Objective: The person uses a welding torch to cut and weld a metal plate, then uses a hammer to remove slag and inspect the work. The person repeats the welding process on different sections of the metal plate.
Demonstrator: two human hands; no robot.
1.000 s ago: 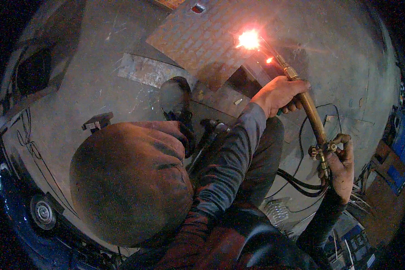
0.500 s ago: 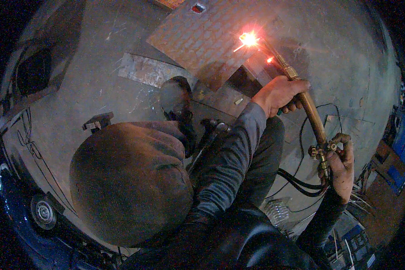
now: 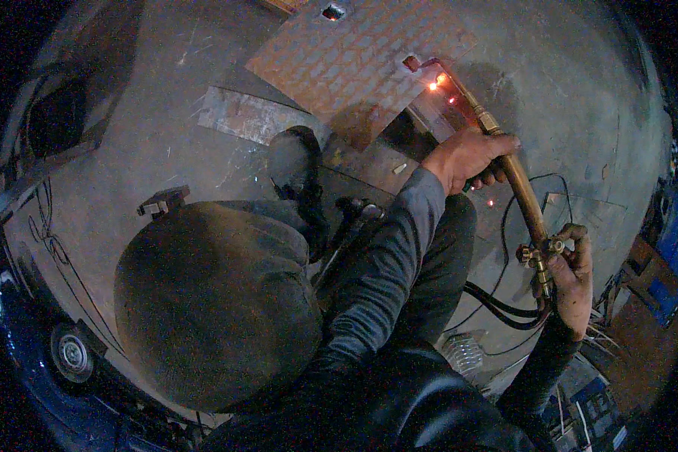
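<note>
at the right-hand side of the patterned steel plate (image 3: 339, 71), the bent tip of a brass torch (image 3: 526, 194) reaches to a small dark square opening (image 3: 410, 63); whether tip and metal touch cannot be told. nearer the person than the plate, and to its right, the torch slants down to its valve end, where two black hoses (image 3: 497, 305) run off. just off the plate's near right edge, the left hand (image 3: 468, 157) lays its thumb over the shaft with fingers folded beneath, gripping it as a front support. farther from the plate, the right hand (image 3: 571, 275) grips the valve end, fingers curled beside the knobs (image 3: 526, 255). small orange glowing spots (image 3: 433, 86) show between opening and left hand. the step in hand is judged to be hot work at the opening, with no strong flare visible; the next move calls for a steady front grip, careful tip placement and fingers kept clear of hot metal.
</note>
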